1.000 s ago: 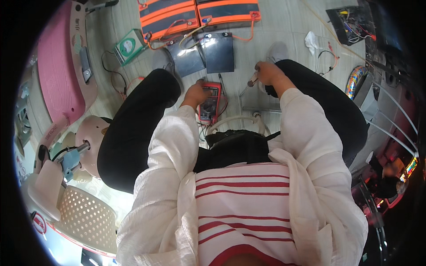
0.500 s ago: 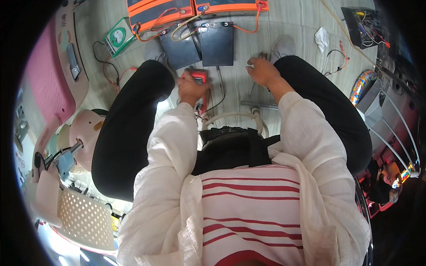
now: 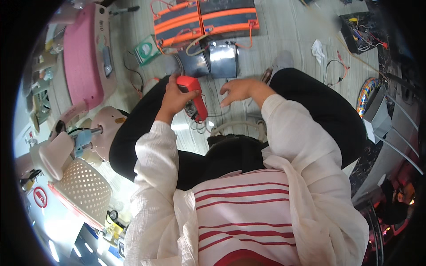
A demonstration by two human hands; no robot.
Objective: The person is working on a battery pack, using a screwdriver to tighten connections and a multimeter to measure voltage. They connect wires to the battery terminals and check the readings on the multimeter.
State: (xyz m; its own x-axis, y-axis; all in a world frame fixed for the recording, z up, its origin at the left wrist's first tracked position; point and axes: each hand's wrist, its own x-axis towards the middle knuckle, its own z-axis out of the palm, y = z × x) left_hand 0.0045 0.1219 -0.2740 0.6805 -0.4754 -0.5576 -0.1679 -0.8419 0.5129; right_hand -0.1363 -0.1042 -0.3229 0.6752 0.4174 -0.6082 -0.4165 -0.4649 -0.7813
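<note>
My left hand [image 3: 173, 98] is closed around a red-cased handheld meter [image 3: 198, 106], likely a multimeter, held tilted above the floor between my knees. Thin test leads [image 3: 208, 119] trail from its lower end. To the right of the meter, my right hand [image 3: 242, 90] hovers with its fingers apart and nothing visible in them. Just beyond the hands, two black block batteries [image 3: 223, 64] lie side by side. Behind them are larger orange-and-dark batteries [image 3: 228, 23], joined by orange and pale cables [image 3: 194, 45]. A screwdriver-like tool [image 3: 266, 75] lies by my right shoe.
A green-and-white box [image 3: 146, 51] stands left of the batteries. A pink scooter-like vehicle [image 3: 82, 57] takes up the left side. On the right are crumpled white tissue [image 3: 317, 51], a loose clip lead [image 3: 339, 71], an open box of wires [image 3: 361, 35] and a colourful coil [image 3: 367, 94].
My left hand has raised the meter toward me and turned it. My right hand has moved left, nearer the meter, away from the tool by my shoe. The whole view has shifted.
</note>
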